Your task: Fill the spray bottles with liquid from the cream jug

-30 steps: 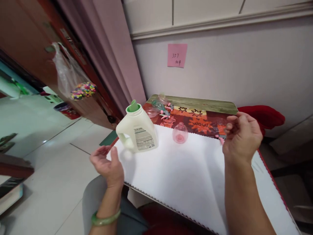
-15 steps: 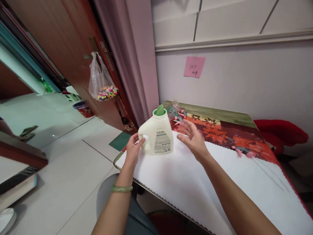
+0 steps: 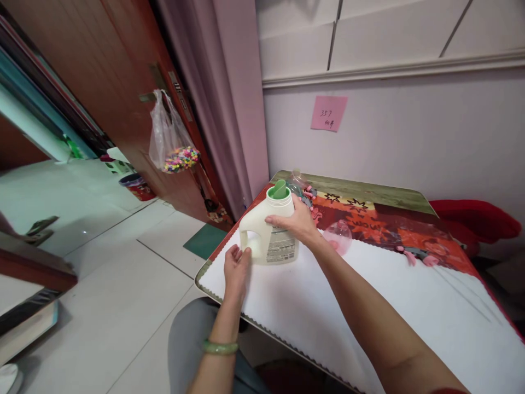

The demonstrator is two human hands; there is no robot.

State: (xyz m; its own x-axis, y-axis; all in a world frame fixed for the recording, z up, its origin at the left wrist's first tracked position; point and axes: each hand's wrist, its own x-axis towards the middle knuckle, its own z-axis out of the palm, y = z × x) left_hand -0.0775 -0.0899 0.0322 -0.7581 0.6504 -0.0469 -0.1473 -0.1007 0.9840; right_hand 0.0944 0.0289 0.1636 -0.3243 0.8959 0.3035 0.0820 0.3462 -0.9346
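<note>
A whitish laundry detergent jug [image 3: 262, 220] stands upright on the white sheet over the table, with a printed label and a side handle. Its cap is off, and a green pouring spout [image 3: 280, 189] shows in the neck. My right hand [image 3: 298, 220] is wrapped round the upper right of the jug, thumb across the front and fingers behind. Low on the handle side is my left hand [image 3: 237, 269], its fingers loosely curled and apart from the thumb. The thumb tip is at the jug's lower edge; whether it touches, I cannot tell.
A clear pink round plastic piece [image 3: 338, 237] lies right of the jug. Pink-and-grey tools [image 3: 416, 255] rest farther right, with more small items behind the jug. A bag of coloured beads [image 3: 180, 158] hangs from the door handle. A pink note [image 3: 328, 113] is on the wall.
My right hand has moved left and closed on the jug's upper part. My left hand has slid down from the handle to the jug's lower left. The jug appears slightly turned.
</note>
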